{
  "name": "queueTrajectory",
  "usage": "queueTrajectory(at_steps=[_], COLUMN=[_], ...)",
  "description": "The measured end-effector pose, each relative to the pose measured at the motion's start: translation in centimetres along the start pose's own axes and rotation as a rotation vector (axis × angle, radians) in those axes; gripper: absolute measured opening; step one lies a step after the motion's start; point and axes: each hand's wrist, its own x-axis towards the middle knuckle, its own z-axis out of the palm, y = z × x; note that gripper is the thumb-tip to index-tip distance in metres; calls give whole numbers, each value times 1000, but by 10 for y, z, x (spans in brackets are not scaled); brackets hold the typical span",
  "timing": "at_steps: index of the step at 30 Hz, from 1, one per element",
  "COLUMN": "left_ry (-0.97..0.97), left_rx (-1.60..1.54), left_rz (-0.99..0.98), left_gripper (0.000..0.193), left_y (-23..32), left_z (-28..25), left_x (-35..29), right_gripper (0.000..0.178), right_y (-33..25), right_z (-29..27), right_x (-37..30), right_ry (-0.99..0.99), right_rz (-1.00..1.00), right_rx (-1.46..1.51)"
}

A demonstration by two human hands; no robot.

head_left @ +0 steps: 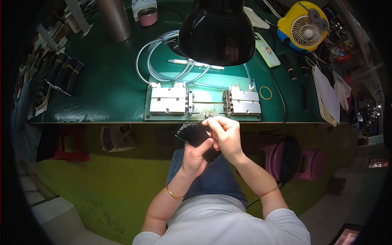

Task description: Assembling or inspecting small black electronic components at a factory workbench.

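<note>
My left hand [194, 158] is closed around a fanned bundle of thin black strands [192, 132], held over my lap just in front of the table's edge. The strands' loose ends spread toward the upper left, and more black shows below my fingers. My right hand [225, 135] is at the bundle's right side, thumb and forefinger pinched together; what lies between them is too small to tell. Just beyond my hands, a fixture with two silver pneumatic cylinders [168, 100] sits on a plate at the table's front edge.
A black lamp head [216, 34] hangs over the fixture. Clear air tubes [153, 61] coil behind it. On the green table [110, 90] are a pen [212, 66], a phone [267, 51], a rubber band [266, 92], a yellow fan [306, 28] and banded black bundles [65, 73]. Purple stools [275, 157] stand below.
</note>
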Motion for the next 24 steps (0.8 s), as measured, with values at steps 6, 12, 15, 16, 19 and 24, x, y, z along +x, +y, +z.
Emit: queueTrajectory(at_steps=[6, 12, 15, 16, 19, 24], left_ry=[-10, 33, 27, 33, 49, 92], left_rx=[73, -1, 44, 70, 122, 40], left_rz=[-18, -30, -38, -36, -36, -66], left_gripper=[11, 10, 10, 10, 11, 12], left_y=[0, 6, 9, 11, 12, 8], left_z=[1, 5, 4, 4, 5, 5], left_x=[0, -5, -7, -8, -9, -10], right_gripper=[21, 21, 19, 19, 15, 15], right_y=[-1, -1, -3, -3, -4, -3], right_z=[-2, 1, 5, 5, 4, 3], right_x=[0, -3, -7, -9, -10, -10], right_ry=[-1, 22, 38, 38, -28, -22], right_rz=[13, 14, -23, -19, -153, -127], right_rx=[14, -78, -21, -22, -192, -197])
